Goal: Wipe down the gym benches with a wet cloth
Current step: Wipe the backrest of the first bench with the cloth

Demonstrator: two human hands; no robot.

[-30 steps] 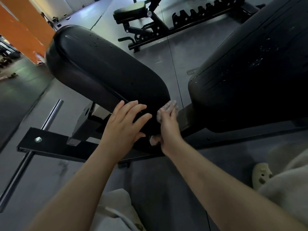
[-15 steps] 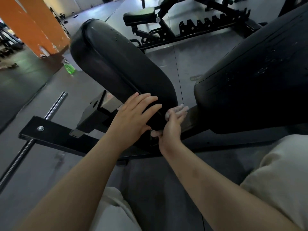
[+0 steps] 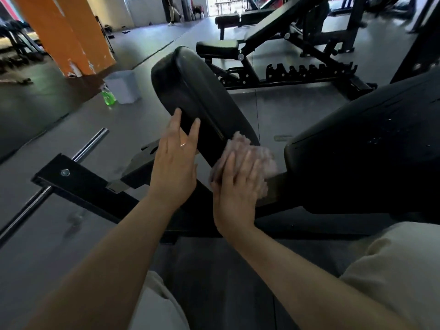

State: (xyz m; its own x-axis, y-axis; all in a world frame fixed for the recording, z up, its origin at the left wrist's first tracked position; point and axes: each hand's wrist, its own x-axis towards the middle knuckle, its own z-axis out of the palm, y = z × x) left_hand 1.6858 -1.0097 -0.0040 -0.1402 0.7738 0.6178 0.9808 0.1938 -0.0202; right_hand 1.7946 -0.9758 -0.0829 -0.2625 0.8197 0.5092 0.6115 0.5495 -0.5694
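The black seat pad (image 3: 202, 101) of the bench tilts up in front of me, and the larger back pad (image 3: 366, 148) fills the right side. My left hand (image 3: 176, 160) lies flat against the seat pad's near side, fingers straight. My right hand (image 3: 238, 186) presses a pale pinkish cloth (image 3: 252, 158) with straight fingers onto the lower end of the seat pad, at the gap between the two pads. Water droplets show on the back pad.
The bench's black steel frame (image 3: 78, 184) and a chrome bar (image 3: 90, 141) lie on the grey floor at left. A green spray bottle (image 3: 109, 96) and a pale bucket (image 3: 123, 86) stand by an orange pillar (image 3: 64, 32). Another adjustable bench (image 3: 269, 51) stands behind.
My view has lifted, bringing the bucket and far gym into sight. My right hand turned flat onto the cloth at the seat pad's lower end. My left hand slid up the pad's side.
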